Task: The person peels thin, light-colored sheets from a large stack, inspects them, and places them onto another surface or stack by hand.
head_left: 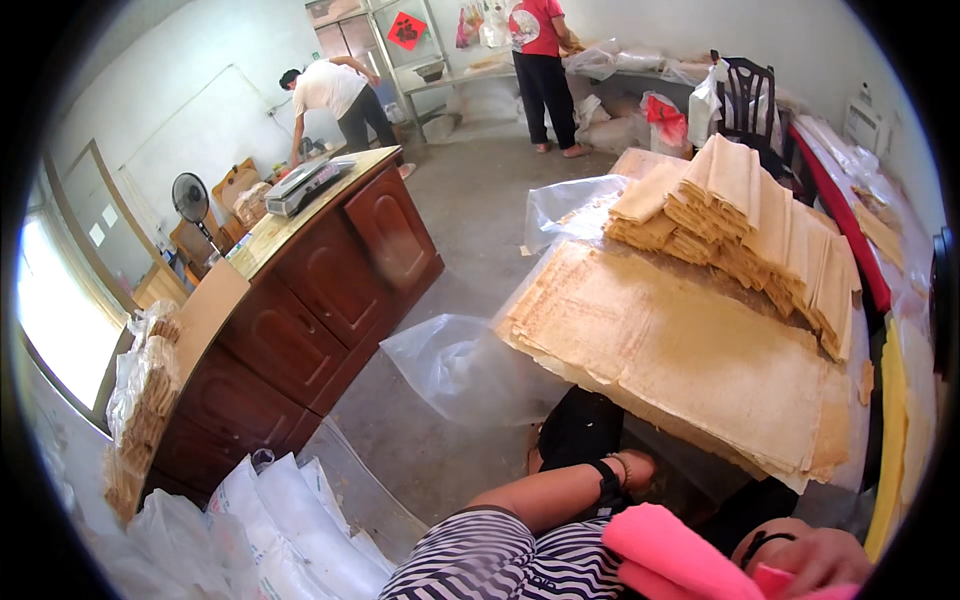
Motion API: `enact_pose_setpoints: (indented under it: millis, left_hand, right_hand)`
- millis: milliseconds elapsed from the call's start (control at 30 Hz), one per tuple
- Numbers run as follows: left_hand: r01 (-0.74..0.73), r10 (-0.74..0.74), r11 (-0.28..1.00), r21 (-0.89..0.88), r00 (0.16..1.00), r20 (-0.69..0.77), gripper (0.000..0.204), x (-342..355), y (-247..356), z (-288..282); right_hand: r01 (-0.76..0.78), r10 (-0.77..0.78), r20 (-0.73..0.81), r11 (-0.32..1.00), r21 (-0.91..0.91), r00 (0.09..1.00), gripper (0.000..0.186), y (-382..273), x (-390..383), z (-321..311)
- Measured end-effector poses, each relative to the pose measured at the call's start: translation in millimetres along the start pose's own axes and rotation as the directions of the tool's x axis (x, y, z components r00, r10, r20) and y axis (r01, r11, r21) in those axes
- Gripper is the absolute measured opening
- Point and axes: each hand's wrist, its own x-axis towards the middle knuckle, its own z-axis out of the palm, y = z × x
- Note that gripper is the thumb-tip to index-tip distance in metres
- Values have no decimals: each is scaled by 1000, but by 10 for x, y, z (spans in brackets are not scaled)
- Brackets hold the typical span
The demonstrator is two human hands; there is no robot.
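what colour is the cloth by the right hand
Bright pink cloth, touching the right hand; seen in the head view.

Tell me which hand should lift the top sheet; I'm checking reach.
Left, probably. The left hand lies just below the near edge of the sheet pile and seems empty. The right hand sits lower, gripping a pink cloth.

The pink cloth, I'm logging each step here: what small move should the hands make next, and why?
Probably lift the right hand with the pink cloth up toward the flat stack of tan sheets. Both hands sit low by the lap, the left hand below the table edge, neither touching the sheets. The right hand seems to hold the cloth, though its grip is partly hidden.
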Motion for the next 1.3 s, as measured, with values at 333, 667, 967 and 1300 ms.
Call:
enact_pose_setpoints:
  millis: [333, 667, 967, 1300]
  left_hand:
    - [6, -16, 998, 56, 983, 184, 35, -57, 241, -386]
    - [76, -77, 997, 7, 996, 37, 34, -247, 158, -224]
    - [74, -77, 996, 38, 994, 74, 30, -199, 44, -202]
    - [38, -38, 999, -1, 998, 46, 32, -257, 306, -547]
  right_hand:
    - [19, 0, -99, 981, 191, 995, 60, 233, 22, -10]
    - [95, -167, 156, 916, 390, 974, 37, 446, 243, 47]
    - [62, -114, 136, 938, 340, 984, 37, 462, 97, -119]
    - [80, -94, 80, 984, 158, 992, 37, 304, 85, -175]
